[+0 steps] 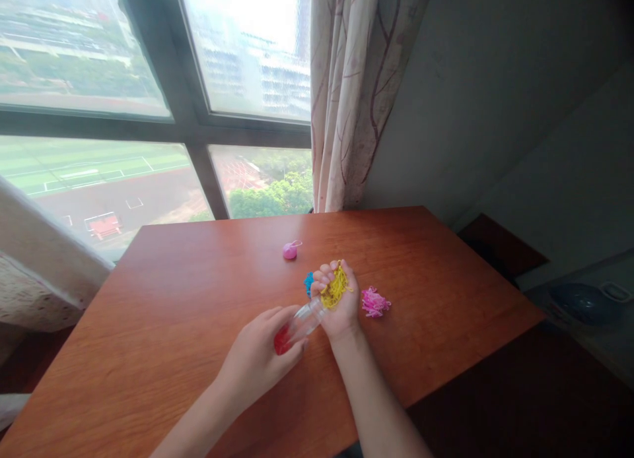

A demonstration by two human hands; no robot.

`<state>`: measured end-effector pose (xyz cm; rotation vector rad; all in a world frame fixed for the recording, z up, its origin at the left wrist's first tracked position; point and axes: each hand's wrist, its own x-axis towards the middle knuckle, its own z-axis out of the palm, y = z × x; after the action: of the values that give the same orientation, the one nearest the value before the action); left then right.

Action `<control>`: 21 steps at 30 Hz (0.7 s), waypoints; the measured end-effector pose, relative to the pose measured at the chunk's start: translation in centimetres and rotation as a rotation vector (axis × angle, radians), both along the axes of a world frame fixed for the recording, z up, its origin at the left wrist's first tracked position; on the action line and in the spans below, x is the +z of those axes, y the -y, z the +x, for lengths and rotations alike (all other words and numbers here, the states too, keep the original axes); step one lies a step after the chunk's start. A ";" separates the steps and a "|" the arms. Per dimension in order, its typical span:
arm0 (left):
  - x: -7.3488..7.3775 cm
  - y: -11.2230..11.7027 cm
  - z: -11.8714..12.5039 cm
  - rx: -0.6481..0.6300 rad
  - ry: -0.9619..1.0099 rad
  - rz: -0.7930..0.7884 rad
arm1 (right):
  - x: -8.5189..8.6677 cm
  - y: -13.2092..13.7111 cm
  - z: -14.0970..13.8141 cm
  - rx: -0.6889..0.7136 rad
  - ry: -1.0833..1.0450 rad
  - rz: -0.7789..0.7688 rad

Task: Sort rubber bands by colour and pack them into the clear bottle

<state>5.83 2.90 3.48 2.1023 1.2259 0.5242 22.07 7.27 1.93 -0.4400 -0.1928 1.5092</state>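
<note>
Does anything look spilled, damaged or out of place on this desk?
Nothing clearly stands out. The pink heap and blue heap lie loose on the desk, but bunched rather than scattered. The right hand cups the yellow strands. No damage shows, though the blue heap is partly hidden.

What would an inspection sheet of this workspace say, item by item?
Surface: brown wooden table.
Job's things: clear container, red at one end, clear end at the yellow strands; pink strands; blue strands, partly hidden; pink looped piece.
Clutter: nothing seen besides these.
Hands: left hand grips the container; right hand cups the yellow strands.
Cables: nothing seen.
Surroundings: window frame, curtain, dim wall.
</note>
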 end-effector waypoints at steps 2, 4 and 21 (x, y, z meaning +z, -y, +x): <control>0.0 0.0 -0.1 -0.008 0.008 -0.011 | -0.1 0.0 0.0 0.012 -0.057 0.009; -0.1 0.0 -0.1 -0.012 0.014 -0.022 | -0.1 0.0 -0.1 0.012 -0.082 0.021; 0.1 -0.1 -0.7 -0.016 0.131 -0.083 | -0.1 0.2 -0.8 0.037 0.043 -0.028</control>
<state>5.15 2.98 3.63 1.9750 1.1363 0.5839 21.26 7.08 1.82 -0.4936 -0.2147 1.5407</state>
